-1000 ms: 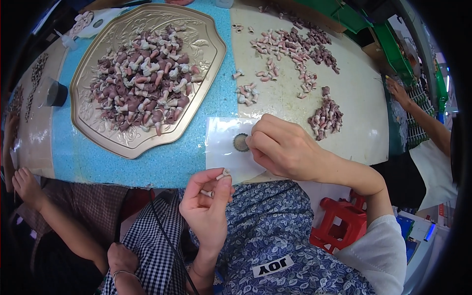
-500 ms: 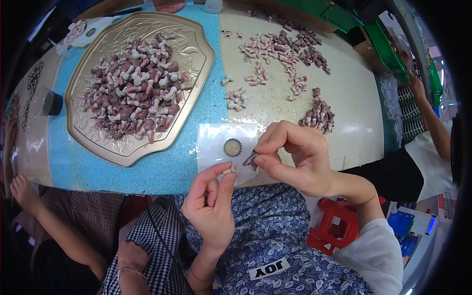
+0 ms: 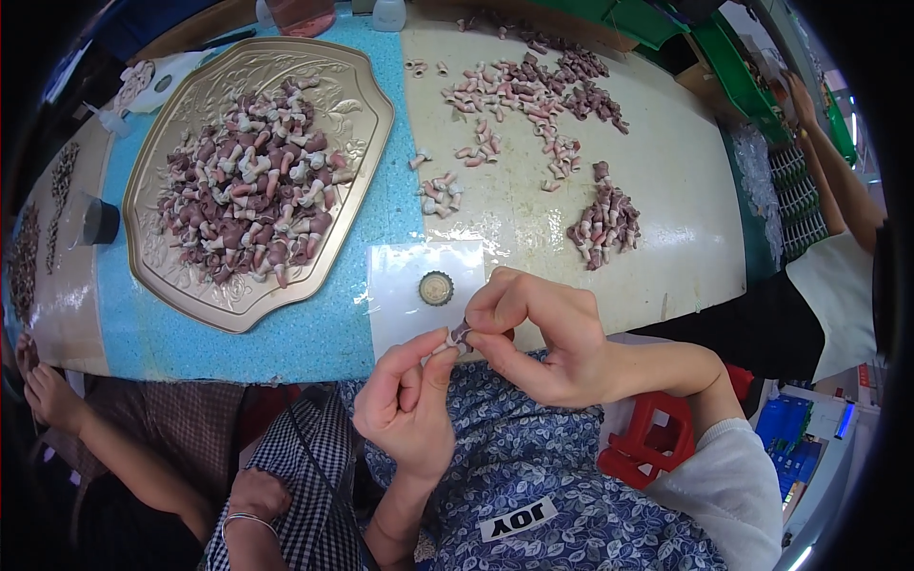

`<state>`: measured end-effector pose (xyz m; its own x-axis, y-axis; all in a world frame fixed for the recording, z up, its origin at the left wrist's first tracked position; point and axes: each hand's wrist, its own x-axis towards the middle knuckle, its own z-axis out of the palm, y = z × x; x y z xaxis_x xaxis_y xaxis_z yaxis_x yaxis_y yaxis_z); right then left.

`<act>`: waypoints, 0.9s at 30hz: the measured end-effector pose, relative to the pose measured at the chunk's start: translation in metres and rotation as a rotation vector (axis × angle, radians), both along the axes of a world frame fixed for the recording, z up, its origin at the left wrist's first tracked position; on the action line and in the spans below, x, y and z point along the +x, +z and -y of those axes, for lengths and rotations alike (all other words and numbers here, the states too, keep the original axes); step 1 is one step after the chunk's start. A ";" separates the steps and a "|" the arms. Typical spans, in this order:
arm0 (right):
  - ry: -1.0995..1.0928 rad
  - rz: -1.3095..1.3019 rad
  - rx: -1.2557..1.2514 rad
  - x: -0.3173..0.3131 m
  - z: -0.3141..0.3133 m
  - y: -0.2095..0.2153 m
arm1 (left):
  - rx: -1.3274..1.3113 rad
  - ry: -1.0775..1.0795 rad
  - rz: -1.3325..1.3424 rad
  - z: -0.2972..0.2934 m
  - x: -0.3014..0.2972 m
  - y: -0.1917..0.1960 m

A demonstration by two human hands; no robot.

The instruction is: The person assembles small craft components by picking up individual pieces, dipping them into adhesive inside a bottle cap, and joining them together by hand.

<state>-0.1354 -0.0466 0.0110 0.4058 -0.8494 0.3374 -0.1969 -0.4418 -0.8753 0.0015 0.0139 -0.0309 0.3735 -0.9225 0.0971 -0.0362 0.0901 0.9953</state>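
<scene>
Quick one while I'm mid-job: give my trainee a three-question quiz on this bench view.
1. True or false: the gold embossed metal tray holds a heap of small pink-and-brown pieces.
2. The round bottle cap lies on: A) white sheet B) blue mat C) tray.
3. What do the left hand and right hand pinch between them?

Key: 1 true; 2 A, the white sheet; 3 one small brown-and-white piece, at the table's near edge.

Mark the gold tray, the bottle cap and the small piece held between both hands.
gold tray (image 3: 367,119): head view, bare right rim.
bottle cap (image 3: 436,288): head view, centre.
small piece (image 3: 460,334): head view, dark end.
</scene>
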 end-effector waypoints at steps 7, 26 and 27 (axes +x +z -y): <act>0.060 -0.014 0.106 -0.009 -0.003 0.011 | -0.051 -0.243 0.077 0.008 0.016 0.009; -0.023 0.045 0.001 -0.033 -0.017 -0.003 | -0.104 -0.422 0.343 0.010 -0.014 0.001; 0.019 0.052 0.035 -0.040 -0.015 -0.001 | -0.131 -0.449 0.331 0.008 -0.017 0.008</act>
<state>-0.1751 -0.0315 0.0099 0.4048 -0.8532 0.3289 -0.1430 -0.4144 -0.8988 -0.0153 0.0057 -0.0233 -0.1221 -0.9561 0.2666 -0.2737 0.2906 0.9169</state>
